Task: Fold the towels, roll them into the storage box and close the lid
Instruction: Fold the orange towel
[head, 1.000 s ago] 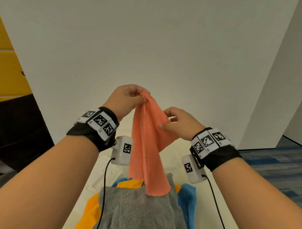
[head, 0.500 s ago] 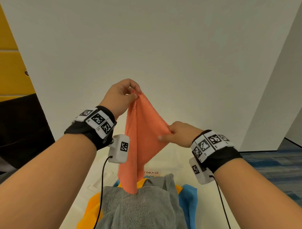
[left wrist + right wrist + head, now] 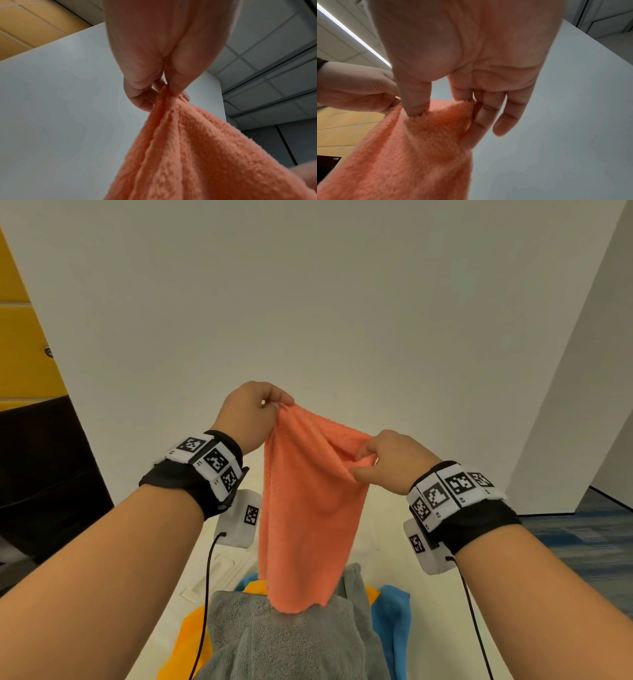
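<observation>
Hanging orange towel (image 3: 308, 508) hiding gray towel (image 3: 284, 642) beneath; both hands pinching.

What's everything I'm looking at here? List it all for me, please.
orange towel: one, salmon-orange, held up in the air by its top edge.
grey towel: one, grey, top of the pile on the table.
yellow towel: one, yellow, under the grey one.
blue towel: one, blue, under the grey one, right side.
table: one, cream, under the pile.
wrist cameras: two, white, one under each wrist.
left hand: pinches the orange towel's upper corner.
right hand: pinches its top edge, lower down.
</observation>
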A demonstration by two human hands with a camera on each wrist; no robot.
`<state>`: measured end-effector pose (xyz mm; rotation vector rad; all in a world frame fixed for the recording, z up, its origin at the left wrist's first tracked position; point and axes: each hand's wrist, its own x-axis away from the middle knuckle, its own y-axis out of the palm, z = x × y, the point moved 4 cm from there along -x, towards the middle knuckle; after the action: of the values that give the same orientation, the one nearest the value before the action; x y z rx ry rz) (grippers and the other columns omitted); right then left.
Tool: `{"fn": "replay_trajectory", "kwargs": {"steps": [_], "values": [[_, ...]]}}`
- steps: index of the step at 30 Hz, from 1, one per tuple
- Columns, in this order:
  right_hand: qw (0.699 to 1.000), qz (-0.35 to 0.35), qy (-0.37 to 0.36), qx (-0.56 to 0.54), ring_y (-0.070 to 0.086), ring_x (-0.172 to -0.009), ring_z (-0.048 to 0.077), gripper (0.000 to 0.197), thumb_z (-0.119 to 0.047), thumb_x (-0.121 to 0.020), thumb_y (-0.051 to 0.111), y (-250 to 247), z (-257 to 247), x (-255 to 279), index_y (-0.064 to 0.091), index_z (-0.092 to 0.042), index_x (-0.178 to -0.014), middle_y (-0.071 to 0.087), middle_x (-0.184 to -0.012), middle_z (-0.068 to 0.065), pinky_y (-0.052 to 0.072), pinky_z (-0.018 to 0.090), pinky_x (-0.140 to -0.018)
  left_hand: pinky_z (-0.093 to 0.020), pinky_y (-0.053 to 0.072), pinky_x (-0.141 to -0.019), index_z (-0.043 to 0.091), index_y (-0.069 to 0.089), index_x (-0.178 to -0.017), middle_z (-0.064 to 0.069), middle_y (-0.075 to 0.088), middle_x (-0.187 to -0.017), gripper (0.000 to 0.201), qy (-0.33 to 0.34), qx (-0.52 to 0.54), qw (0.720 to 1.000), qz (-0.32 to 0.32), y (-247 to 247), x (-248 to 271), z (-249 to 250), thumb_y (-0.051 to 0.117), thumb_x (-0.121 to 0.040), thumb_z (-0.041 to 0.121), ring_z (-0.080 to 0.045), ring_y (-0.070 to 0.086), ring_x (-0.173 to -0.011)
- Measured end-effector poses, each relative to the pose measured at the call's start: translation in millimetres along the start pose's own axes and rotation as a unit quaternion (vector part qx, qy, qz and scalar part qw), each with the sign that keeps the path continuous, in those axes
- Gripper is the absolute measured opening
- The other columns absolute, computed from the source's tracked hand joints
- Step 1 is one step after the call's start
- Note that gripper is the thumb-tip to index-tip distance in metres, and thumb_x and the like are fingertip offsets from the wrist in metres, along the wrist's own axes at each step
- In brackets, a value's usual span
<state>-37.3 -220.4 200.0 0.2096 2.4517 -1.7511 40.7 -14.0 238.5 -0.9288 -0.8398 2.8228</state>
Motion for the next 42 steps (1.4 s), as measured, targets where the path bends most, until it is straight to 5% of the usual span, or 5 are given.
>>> {"fn": "replay_trajectory", "kwargs": {"steps": [6, 13, 20, 32, 42], "values": [[0.999, 0.021, 0.022, 0.032, 0.05, -0.091, 0.016, 0.049, -0.024, -0.082, 0.063, 0.7, 8.2, -5.2, 0.052, -0.022, -0.13, 0.045, -0.116, 0.003, 0.042, 0.026, -0.074, -0.006, 0.033, -0.048, 0.027, 0.066, -0.083, 0.013, 0.059, -0.078, 0.034, 0.027, -0.029, 0.998, -0.04, 4.4, 3.8, -1.5, 0.051, -0.086, -0.003, -0.002, 0.049, -0.057], [0.991, 0.022, 0.016, 0.128, 0.057, -0.081, 0.022, 0.009, -0.022, -0.087, 0.054, 0.7, 15.6, -3.1, 0.059, -0.018, -0.093, 0.052, -0.097, 0.005, 0.043, 0.028, -0.067, -0.018, 0.037, -0.075, 0.022, 0.073, -0.088, 0.0, 0.056, -0.099, 0.04, 0.064, -0.114, 0.991, 0.0, -6.2, 2.1, -1.5, 0.047, -0.084, -0.008, -0.014, 0.052, -0.087], [0.993, 0.023, 0.068, 0.093, 0.058, -0.069, 0.021, 0.076, -0.07, -0.089, 0.014, -7.4, 17.4, -2.0, 0.057, -0.01, -0.07, 0.057, -0.072, 0.003, 0.05, 0.037, -0.071, -0.009, 0.03, -0.072, 0.017, 0.072, -0.111, -0.001, 0.043, -0.101, 0.042, 0.106, -0.167, 0.98, -0.034, -2.1, 4.1, -11.5, 0.045, -0.091, -0.008, -0.018, 0.045, -0.094], [0.984, -0.155, -0.088, 0.023, 0.059, -0.073, 0.013, 0.026, -0.003, -0.087, 0.046, 22.4, -23.9, 16.7, 0.064, -0.018, -0.099, 0.054, -0.07, -0.01, 0.042, 0.02, -0.063, -0.013, 0.031, -0.084, 0.015, 0.06, -0.13, 0.002, 0.039, -0.103, 0.05, 0.098, -0.174, 0.979, -0.044, 1.6, 0.8, -6.1, 0.039, -0.091, -0.01, -0.012, 0.042, -0.096], [0.975, -0.222, -0.023, 0.017, 0.051, -0.066, 0.013, 0.02, -0.037, -0.084, 0.062, 32.8, -22.8, 18.0, 0.053, -0.02, -0.089, 0.055, -0.075, -0.001, 0.042, 0.026, -0.061, -0.023, 0.036, -0.084, 0.021, 0.065, -0.117, -0.001, 0.043, -0.104, 0.054, 0.103, -0.17, 0.98, -0.018, -8.9, 3.8, -3.6, 0.034, -0.087, -0.012, -0.015, 0.047, -0.095]]}}
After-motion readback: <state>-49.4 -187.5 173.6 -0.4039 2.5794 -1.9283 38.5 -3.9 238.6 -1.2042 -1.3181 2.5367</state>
